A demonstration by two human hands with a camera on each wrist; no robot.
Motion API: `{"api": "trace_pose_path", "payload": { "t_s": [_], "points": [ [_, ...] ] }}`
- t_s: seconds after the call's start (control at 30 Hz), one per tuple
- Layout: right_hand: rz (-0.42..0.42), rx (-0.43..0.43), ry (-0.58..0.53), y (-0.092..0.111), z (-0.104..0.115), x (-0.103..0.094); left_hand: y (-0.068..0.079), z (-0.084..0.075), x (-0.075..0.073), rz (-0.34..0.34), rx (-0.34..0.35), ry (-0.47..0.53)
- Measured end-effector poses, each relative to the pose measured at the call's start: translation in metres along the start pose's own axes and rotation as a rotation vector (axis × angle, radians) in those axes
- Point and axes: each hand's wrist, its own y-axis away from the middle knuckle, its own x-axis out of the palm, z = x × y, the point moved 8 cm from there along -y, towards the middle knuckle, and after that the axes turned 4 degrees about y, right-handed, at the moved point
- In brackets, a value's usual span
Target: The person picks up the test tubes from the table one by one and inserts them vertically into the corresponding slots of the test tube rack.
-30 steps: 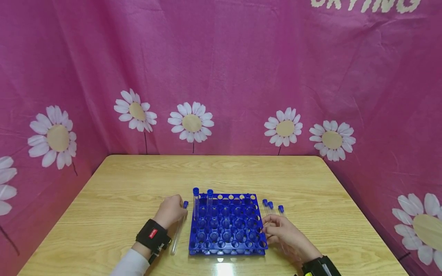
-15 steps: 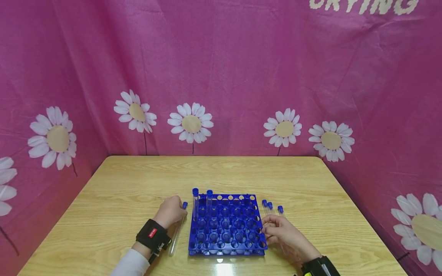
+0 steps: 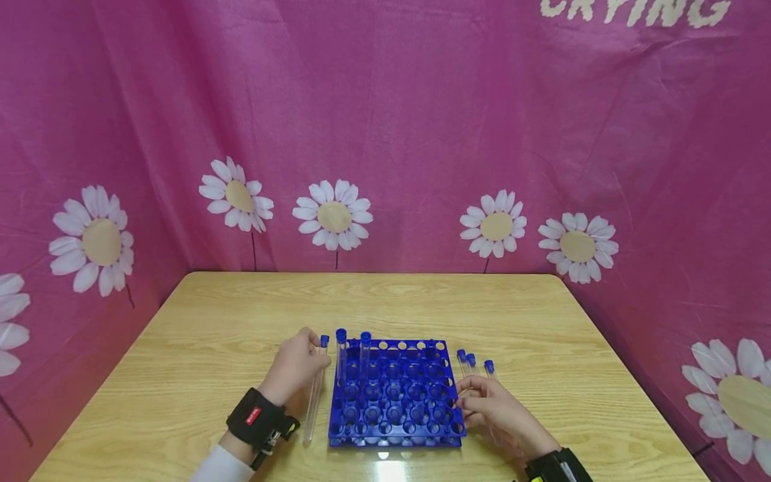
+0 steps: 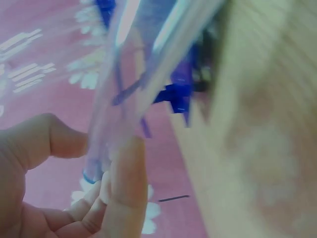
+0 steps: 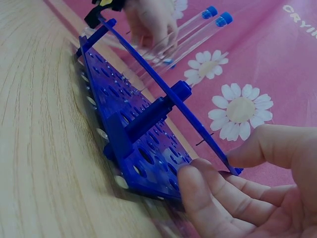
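Note:
My left hand (image 3: pixel 293 367) pinches a clear test tube (image 3: pixel 314 410) near its blue cap, left of the rack. The tube slants, its rounded end toward me, and it looms large between thumb and fingers in the left wrist view. The blue test tube rack (image 3: pixel 394 440) sits mid-table, with two blue-capped test tubes (image 3: pixel 341 361) upright in its back left holes. At the rack's right side my right hand (image 3: pixel 496 407) holds the edge; in the right wrist view, a finger and thumb (image 5: pixel 198 188) meet at the corner of its upper plate.
On the wooden table (image 3: pixel 241 308), three capped test tubes (image 3: pixel 489 367) lie right of the rack, partly hidden behind my right hand. A pink curtain with printed daisies (image 3: pixel 334 215) hangs behind the table and at both sides.
My left hand has shifted slightly up and away from me, bringing its test tube along, and the tube's cap now sits higher. My right hand and the rack stay put.

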Motion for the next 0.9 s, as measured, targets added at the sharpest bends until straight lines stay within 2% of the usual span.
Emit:
{"api": "trace_pose_path", "payload": {
  "t_s": [0.3,0.57,0.9],
  "points": [
    [0.002,-0.004,0.006,0.0,0.001,0.0,0.022,-0.037,-0.029,-0.088,0.095,0.046],
    [0.0,-0.008,0.011,0.0,0.001,0.0,0.04,-0.062,-0.046,-0.18,0.161,0.061],
    [0.004,-0.001,-0.012,0.0,-0.001,0.0,0.067,-0.102,-0.06,-0.335,0.346,0.108]
  ]
}}
